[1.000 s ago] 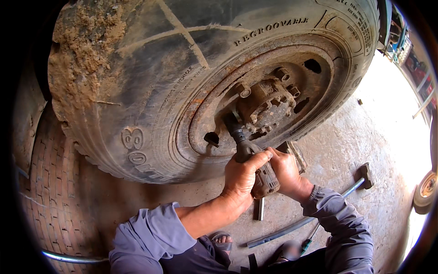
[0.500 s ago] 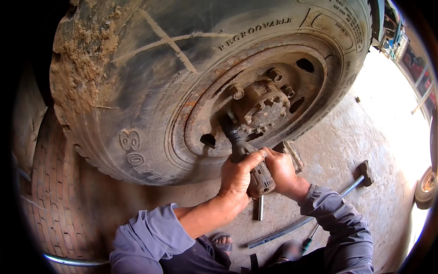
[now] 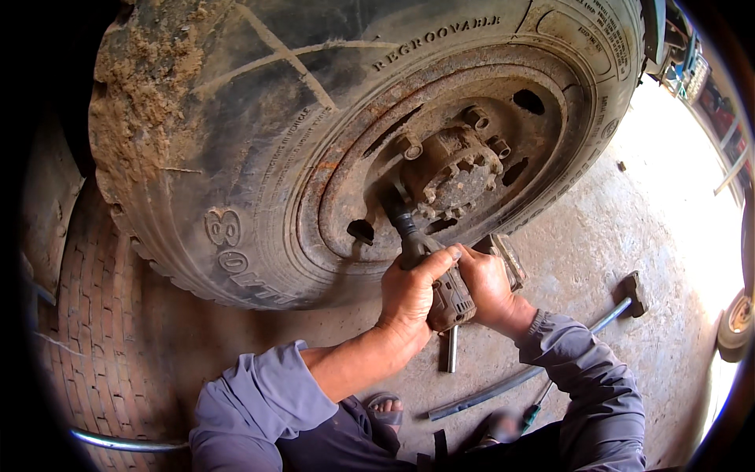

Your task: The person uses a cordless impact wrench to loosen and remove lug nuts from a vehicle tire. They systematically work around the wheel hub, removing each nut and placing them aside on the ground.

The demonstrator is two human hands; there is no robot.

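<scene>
Both of my hands are closed on a dusty cordless impact wrench (image 3: 451,302). My left hand (image 3: 405,297) wraps the near side of its body, thumb across the top. My right hand (image 3: 489,289) grips the handle side, with the battery pack (image 3: 507,261) showing just past it. The dark socket (image 3: 403,220) points into a rusty wheel rim (image 3: 346,169), beside the hub (image 3: 460,185); the fastener at its tip is hidden. Other lug nuts (image 3: 476,118) stand around the hub. A large muddy tyre (image 3: 259,149) surrounds the rim.
On the concrete floor (image 3: 582,228) lie a metal bar (image 3: 452,350), a long grey pipe (image 3: 487,393) and a blue-grey tool with a dark head (image 3: 633,295). A green-handled screwdriver (image 3: 532,414) rests near my foot. Another tyre (image 3: 102,315) stands at the left.
The view has shifted slightly, so the wheel sits a little higher in the picture. Both hands keep their hold on the impact wrench, its socket at the same spot.
</scene>
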